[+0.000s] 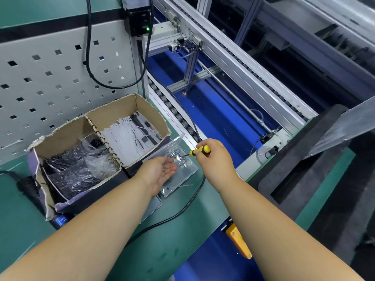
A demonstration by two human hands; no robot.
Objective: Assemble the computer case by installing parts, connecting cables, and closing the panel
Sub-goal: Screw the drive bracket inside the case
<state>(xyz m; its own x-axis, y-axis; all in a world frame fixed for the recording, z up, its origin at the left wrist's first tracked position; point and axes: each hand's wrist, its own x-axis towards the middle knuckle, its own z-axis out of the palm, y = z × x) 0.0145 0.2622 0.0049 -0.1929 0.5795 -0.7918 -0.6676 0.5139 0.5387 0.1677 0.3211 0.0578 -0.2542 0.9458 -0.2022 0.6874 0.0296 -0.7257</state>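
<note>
My right hand (216, 159) grips a yellow-and-black screwdriver (199, 150), its tip pointing left into a small pile of silver screws (176, 155). The screws lie in a clear plastic tray (187, 172) on the green bench. My left hand (160, 172) is held palm up over the tray with fingers relaxed, and a small dark speck rests on the palm. A grey perforated case panel (345, 128) leans at the right edge, above black foam padding (304, 175).
A divided cardboard box (150, 110) beside the tray holds white cable ties (129, 136) and bagged black parts (77, 171). A black cable (178, 211) crosses the bench. A roller conveyor (233, 63) runs behind, and a pegboard (50, 78) stands at the left.
</note>
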